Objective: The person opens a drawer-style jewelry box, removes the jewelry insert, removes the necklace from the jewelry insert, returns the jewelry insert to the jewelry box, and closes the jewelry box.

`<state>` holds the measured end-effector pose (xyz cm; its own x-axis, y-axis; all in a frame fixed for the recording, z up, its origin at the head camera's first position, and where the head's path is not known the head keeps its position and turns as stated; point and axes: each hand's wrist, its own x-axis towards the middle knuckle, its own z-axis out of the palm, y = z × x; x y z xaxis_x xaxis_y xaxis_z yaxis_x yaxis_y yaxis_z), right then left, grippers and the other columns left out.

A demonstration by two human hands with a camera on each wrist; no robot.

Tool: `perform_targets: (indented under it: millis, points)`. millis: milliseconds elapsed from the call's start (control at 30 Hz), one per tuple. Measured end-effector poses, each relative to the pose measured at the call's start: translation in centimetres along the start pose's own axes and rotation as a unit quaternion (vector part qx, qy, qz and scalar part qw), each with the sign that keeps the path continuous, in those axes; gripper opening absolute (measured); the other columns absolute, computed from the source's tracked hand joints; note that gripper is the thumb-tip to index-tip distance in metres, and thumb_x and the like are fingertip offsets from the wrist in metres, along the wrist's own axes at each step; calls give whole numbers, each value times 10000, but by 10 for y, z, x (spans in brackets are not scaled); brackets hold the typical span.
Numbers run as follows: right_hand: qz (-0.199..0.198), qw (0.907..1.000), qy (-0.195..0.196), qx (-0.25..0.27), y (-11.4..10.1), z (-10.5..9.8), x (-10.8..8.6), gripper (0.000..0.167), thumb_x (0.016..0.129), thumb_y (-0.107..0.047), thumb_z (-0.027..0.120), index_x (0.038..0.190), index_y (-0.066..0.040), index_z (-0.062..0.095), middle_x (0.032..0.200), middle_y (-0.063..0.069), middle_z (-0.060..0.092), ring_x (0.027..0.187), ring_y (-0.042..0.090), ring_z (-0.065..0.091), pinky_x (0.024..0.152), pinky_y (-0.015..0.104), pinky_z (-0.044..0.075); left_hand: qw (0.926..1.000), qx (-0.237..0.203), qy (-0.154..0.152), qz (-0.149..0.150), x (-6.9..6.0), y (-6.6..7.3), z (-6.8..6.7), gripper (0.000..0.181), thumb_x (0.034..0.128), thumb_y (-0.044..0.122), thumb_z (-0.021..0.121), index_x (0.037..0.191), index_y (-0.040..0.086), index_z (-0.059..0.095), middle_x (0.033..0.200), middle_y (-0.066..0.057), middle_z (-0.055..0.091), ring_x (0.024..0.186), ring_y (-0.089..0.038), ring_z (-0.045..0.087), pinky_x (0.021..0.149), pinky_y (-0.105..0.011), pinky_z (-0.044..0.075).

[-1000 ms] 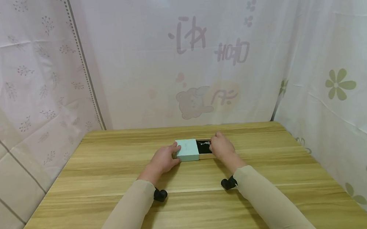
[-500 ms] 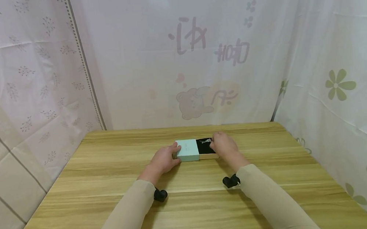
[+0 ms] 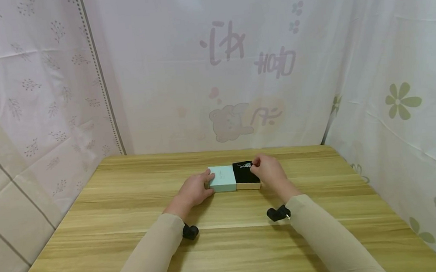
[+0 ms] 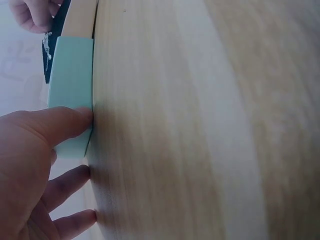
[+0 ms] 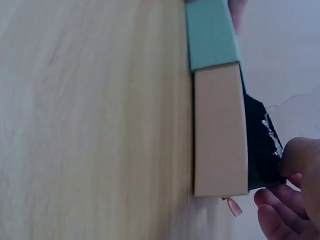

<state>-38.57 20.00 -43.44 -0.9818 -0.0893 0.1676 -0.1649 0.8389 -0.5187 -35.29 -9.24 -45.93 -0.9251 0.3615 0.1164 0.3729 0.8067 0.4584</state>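
Note:
A mint-green box sleeve (image 3: 222, 178) lies on the table. My left hand (image 3: 194, 190) grips its left end; in the left wrist view the thumb (image 4: 70, 124) presses the near side. Out of the right end projects a tan drawer (image 5: 220, 135) with a black pad (image 3: 244, 177) bearing a silver chain-like piece of jewellery (image 3: 245, 165). My right hand (image 3: 270, 172) pinches the pad's far right corner between thumb and fingers. In the right wrist view that pad (image 5: 260, 145) tilts up out of the drawer. The drawer's inside is hidden.
The wood-grain table (image 3: 229, 249) stretches around the box on all sides. Patterned white curtains (image 3: 166, 92) hang behind and beside it. A small ribbon tab (image 5: 233, 206) sticks out at the drawer's end. Black wrist devices (image 3: 190, 232) sit on both forearms.
My right hand has shifted right and now pinches the black pad's corner. More of the drawer shows, and the pad's far edge has risen. The left hand has stayed put on the sleeve.

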Motion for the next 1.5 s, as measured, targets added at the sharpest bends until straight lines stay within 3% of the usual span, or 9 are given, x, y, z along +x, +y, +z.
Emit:
perform_targets:
  millis: [133, 267, 367, 600, 800, 1067, 1200, 1333, 1500]
  points:
    - [193, 9943, -29, 1044, 6, 0, 3, 435, 1058, -200, 653, 1446, -3, 645, 1341, 210, 716, 1216, 370, 694, 1051, 505, 590, 10000, 5, -8, 4, 1, 0, 0, 653, 1024, 191, 804, 1623, 134, 550, 1733, -110, 441, 1555, -388, 504, 1265, -492, 461]
    - [139, 9872, -69, 1588, 11, -1, 4, 430, 1069, -178, 669, 1460, 0, 668, 1354, 239, 720, 1140, 359, 709, 908, 389, 606, 10000, -6, 8, 13, 1, 0, 0, 654, 1020, 192, 809, 1620, 132, 554, 1731, -107, 445, 1555, -384, 506, 1266, -488, 460]
    - [103, 9828, -192, 1836, 14, -2, 3, 427, 1073, -184, 692, 1472, -32, 669, 1367, 264, 718, 1066, 394, 728, 847, 391, 618, 10000, -9, 5, 13, 1, 0, 0, 657, 1020, 195, 811, 1621, 133, 552, 1731, -106, 444, 1556, -382, 504, 1268, -486, 458]
    - [270, 9795, -513, 1927, 18, -4, -3, 574, 1036, -172, 734, 1562, -14, 565, 1458, 305, 667, 1246, 402, 715, 983, 425, 623, 10000, 38, 24, 63, 2, -1, 1, 658, 1014, 194, 818, 1616, 130, 560, 1728, -117, 452, 1541, -398, 521, 1248, -495, 479]
    - [225, 9765, -571, 2065, 19, -5, -6, 540, 1032, -119, 735, 1524, 41, 579, 1404, 326, 682, 1114, 351, 746, 915, 422, 646, 10000, 22, 49, 66, 2, -1, 2, 661, 1005, 193, 828, 1608, 120, 568, 1720, -124, 460, 1538, -401, 523, 1253, -501, 473]
    - [353, 9626, -382, 2659, 19, -4, -6, 443, 1026, -82, 715, 1434, 63, 624, 1336, 302, 723, 944, 264, 747, 845, 397, 652, 10000, 42, 57, 40, 3, -2, 3, 663, 1006, 203, 827, 1612, 140, 566, 1722, -109, 457, 1537, -397, 526, 1253, -502, 474]
    - [327, 9619, -203, 2708, 17, -5, -6, 415, 1036, -91, 698, 1387, 122, 639, 1348, 310, 717, 945, 169, 721, 848, 351, 669, 9999, 62, 84, 75, 3, -3, 3, 661, 1001, 207, 834, 1605, 130, 576, 1716, -119, 468, 1533, -400, 532, 1250, -509, 476]
    - [351, 9610, -120, 2740, 14, -7, -7, 417, 1051, -106, 686, 1397, 122, 639, 1368, 315, 709, 987, 191, 708, 829, 321, 655, 9999, 47, 67, 66, 3, -2, 3, 660, 1004, 206, 830, 1608, 130, 572, 1720, -120, 463, 1539, -403, 525, 1257, -512, 468]
    - [430, 9517, -55, 3041, 9, -9, -6, 432, 1051, -114, 684, 1415, 113, 633, 1334, 268, 723, 1027, 210, 706, 788, 254, 613, 10000, 50, 51, 35, 2, -1, 3, 661, 1011, 202, 822, 1614, 128, 563, 1728, -118, 455, 1538, -401, 527, 1255, -507, 471]
